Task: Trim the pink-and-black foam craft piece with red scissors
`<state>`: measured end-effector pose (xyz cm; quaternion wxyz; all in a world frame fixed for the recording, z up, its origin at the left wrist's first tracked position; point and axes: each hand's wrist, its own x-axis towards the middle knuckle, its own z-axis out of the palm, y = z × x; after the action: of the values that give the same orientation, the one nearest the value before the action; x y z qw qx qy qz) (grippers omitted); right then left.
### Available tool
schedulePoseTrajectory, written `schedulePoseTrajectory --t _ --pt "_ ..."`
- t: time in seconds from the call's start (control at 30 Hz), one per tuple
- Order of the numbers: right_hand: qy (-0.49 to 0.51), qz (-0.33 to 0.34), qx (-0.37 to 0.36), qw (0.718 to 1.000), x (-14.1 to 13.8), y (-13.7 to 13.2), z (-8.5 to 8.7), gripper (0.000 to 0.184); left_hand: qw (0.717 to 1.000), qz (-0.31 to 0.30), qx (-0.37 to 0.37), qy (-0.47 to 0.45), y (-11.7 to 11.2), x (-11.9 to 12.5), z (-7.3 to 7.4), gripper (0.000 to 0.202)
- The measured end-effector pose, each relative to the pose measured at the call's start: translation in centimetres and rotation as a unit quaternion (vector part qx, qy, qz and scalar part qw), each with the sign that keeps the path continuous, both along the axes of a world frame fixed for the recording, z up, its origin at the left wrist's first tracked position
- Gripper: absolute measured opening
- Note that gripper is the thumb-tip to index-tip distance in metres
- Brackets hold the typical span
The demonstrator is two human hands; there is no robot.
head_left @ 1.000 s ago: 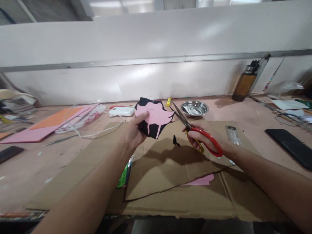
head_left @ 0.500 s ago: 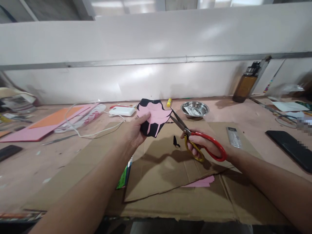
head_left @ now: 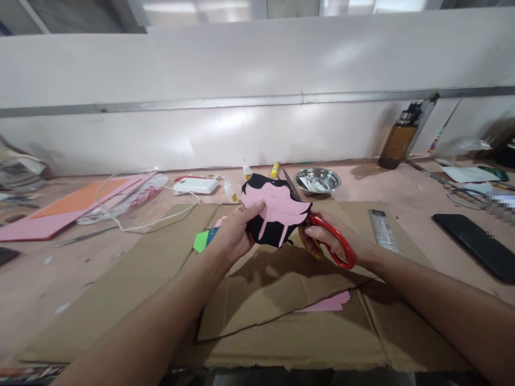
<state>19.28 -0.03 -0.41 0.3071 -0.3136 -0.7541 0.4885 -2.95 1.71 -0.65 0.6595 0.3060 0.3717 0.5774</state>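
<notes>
My left hand (head_left: 237,230) is closed on a pink and black cutout (head_left: 277,203), the thumb pressed on its pink face. The cutout has a pink bird-like shape with two thin strips below, laid over a black backing. My right hand (head_left: 325,241) grips a pair of scissors (head_left: 336,249) with one red and one yellow handle. The blades pass behind the cutout's right edge, with a tip showing above it. Whether the blades are closed on the edge is hidden. Brown cardboard (head_left: 281,289) lies beneath both hands.
A steel bowl (head_left: 336,179) with small packets stands behind the scissors. Small bottles (head_left: 230,191), a yellow tube (head_left: 275,170) and a white device (head_left: 196,185) with a cable sit at the back. Pink and orange sheets (head_left: 84,195) lie left; a black phone (head_left: 475,246) and brown bottle (head_left: 398,139) are right.
My left hand has brought the cutout to the right and slightly down. The scissors have shifted left, so their blades are now mostly hidden behind the cutout. Small bottles have come into sight.
</notes>
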Motion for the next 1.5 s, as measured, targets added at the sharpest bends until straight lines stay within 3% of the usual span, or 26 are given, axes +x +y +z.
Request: schedulePoseTrajectory --t 0.57,0.77,1.1,1.5 --pt "0.006 -0.038 0.025 0.999 -0.2 -0.4 0.6 0.021 0.999 0.028 0.012 0.034 -1.4 1.3 1.0 0.017" --pt "0.009 -0.054 0.014 0.998 -0.2 -0.4 0.5 0.024 0.999 0.034 0.009 0.016 -1.4 1.3 0.9 0.024" --pt "-0.003 -0.051 0.033 0.998 -0.1 -0.4 0.7 0.020 1.000 0.029 0.008 0.002 -1.4 1.3 1.0 0.016" --pt "0.004 -0.052 0.049 0.997 -0.2 -0.3 0.6 0.029 0.999 0.026 0.017 0.011 -1.3 1.1 0.8 0.017"
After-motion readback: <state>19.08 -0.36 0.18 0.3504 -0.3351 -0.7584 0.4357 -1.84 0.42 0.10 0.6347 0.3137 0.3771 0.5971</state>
